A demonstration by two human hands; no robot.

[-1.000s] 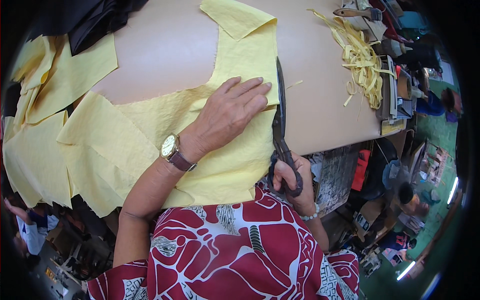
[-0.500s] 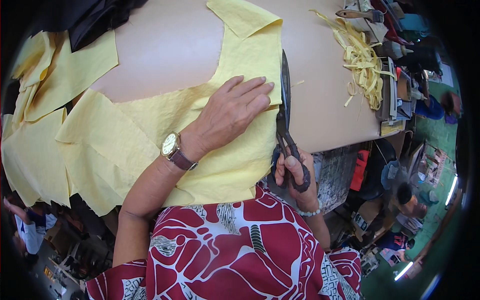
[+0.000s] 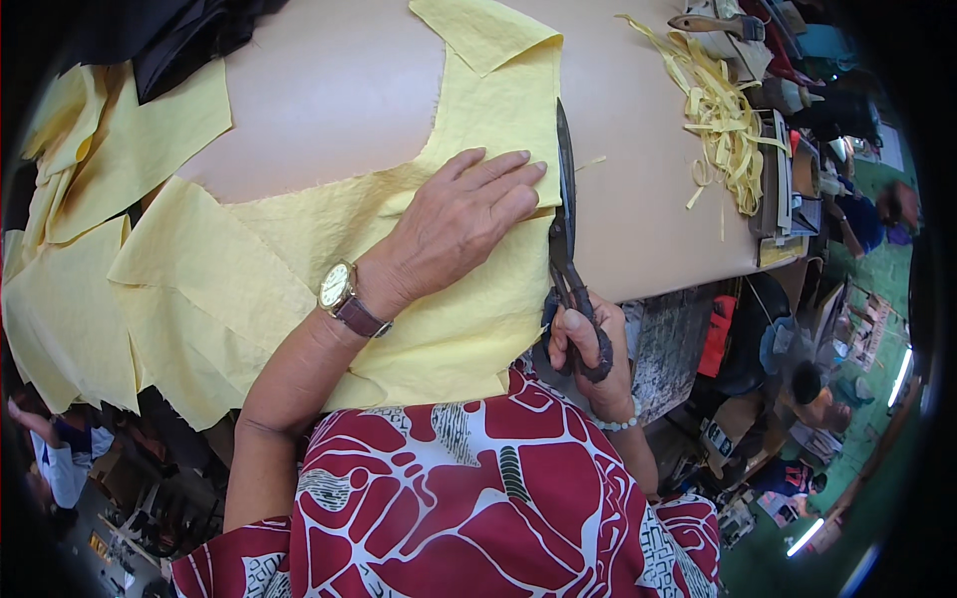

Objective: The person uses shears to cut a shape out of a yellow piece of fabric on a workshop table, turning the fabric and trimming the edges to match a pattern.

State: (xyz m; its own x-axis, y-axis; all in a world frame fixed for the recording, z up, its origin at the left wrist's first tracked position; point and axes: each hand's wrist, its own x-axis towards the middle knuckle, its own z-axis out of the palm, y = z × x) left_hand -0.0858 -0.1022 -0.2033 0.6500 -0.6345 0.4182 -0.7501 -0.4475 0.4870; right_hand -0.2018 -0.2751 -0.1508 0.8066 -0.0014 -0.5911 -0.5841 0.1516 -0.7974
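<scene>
My left hand (image 3: 459,221) lies on a yellow fabric piece (image 3: 439,329) with its fingers extended, pressing near the fabric's right edge. Beside that edge, dark long-bladed scissors (image 3: 564,227) lie with their blades pointing away from me along the cloth. My right hand (image 3: 588,354) grips their dark handles at the table's front edge, thumb through a loop. The blades run close along the fabric; whether cloth is between them I cannot tell. The top of the yellow piece (image 3: 488,38) is folded over.
More yellow pieces (image 3: 140,120) and dark cloth (image 3: 189,35) lie at left on the tan table (image 3: 638,159). At right are narrow yellow strips (image 3: 728,149), a brush (image 3: 716,27) and assorted tools. Other people (image 3: 65,458) appear at the rims.
Compared with a second ago, my right hand and the scissors have moved slightly forward and right, and the thumb's position on the handle has shifted. My left hand has barely moved.
</scene>
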